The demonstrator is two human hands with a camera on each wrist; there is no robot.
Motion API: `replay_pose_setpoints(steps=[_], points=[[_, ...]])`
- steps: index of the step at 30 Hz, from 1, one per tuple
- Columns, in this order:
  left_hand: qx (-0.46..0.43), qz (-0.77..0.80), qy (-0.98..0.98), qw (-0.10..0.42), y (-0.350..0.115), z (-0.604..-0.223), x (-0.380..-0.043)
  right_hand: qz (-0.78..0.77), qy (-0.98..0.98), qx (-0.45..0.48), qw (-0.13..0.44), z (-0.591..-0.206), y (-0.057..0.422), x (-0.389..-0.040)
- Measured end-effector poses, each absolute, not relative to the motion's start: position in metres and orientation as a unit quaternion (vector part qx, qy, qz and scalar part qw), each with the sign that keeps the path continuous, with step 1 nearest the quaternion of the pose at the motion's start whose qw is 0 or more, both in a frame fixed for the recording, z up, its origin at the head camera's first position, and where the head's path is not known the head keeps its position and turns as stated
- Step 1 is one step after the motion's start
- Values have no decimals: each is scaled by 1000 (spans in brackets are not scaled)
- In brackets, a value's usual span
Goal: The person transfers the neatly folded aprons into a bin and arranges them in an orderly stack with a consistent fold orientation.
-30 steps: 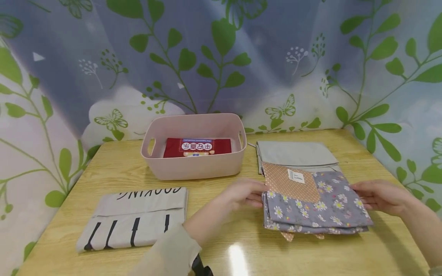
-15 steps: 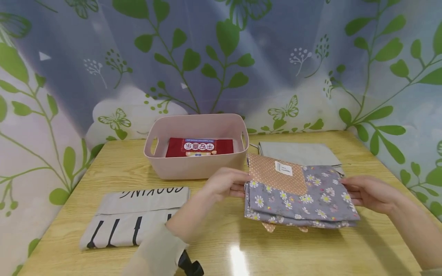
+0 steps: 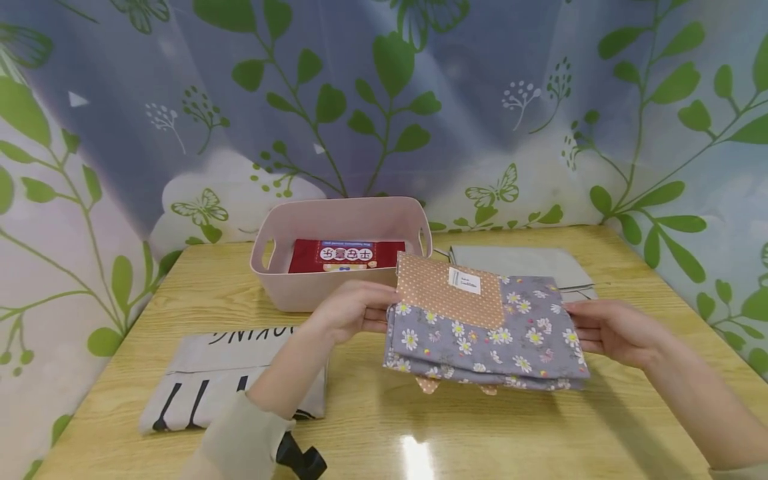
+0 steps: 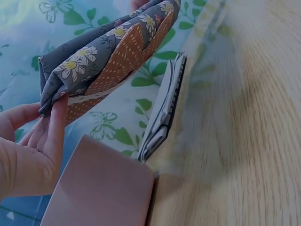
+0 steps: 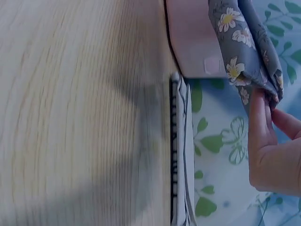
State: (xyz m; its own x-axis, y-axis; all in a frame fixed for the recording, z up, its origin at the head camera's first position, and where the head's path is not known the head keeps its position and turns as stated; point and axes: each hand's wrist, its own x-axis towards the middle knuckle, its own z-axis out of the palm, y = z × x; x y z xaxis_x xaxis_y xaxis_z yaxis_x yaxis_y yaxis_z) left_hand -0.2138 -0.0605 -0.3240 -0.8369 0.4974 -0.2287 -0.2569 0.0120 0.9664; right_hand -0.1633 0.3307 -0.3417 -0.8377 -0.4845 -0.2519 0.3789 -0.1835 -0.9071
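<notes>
A folded grey apron [image 3: 480, 347] with a daisy print, an orange dotted patch and a small white label is held up over the table in both hands. My left hand [image 3: 354, 310] pinches its left edge, with thumb and fingers on either side of the cloth in the left wrist view. At the opposite edge my right hand [image 3: 618, 330] grips the fold; in the right wrist view, fingers [image 5: 261, 117] lie under the cloth. The apron shows clear of the wood in both wrist views, and two dotted tips hang below its lower edge.
A pink basket [image 3: 312, 293] stands at the back with a folded red cloth [image 3: 390, 257] inside. Front left lies a folded beige cloth [image 3: 198, 360] lettered COOKING, partly behind my left arm. Another folded grey cloth [image 3: 528, 261] lies back right. A printed curtain [image 3: 480, 133] hangs behind the table.
Both hands have carried the apron leftward and up, from the grey cloth at the right toward the basket. Its top left corner now overlaps the basket in the head view.
</notes>
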Motion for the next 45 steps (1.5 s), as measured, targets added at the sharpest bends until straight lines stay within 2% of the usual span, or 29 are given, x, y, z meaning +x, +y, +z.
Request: replay_pose_setpoints(steps=[9,33,45], points=[[93,698,661,260,-81,-319,-216,-770,575,-11,274,-335,309,-165],[97,730,633,239,-122,-298,-223,-766,563,-82,299,-315,271,-178],[80,732,636,230,-136,-292,-227,-756,584,-83,283,-302,257,-193]])
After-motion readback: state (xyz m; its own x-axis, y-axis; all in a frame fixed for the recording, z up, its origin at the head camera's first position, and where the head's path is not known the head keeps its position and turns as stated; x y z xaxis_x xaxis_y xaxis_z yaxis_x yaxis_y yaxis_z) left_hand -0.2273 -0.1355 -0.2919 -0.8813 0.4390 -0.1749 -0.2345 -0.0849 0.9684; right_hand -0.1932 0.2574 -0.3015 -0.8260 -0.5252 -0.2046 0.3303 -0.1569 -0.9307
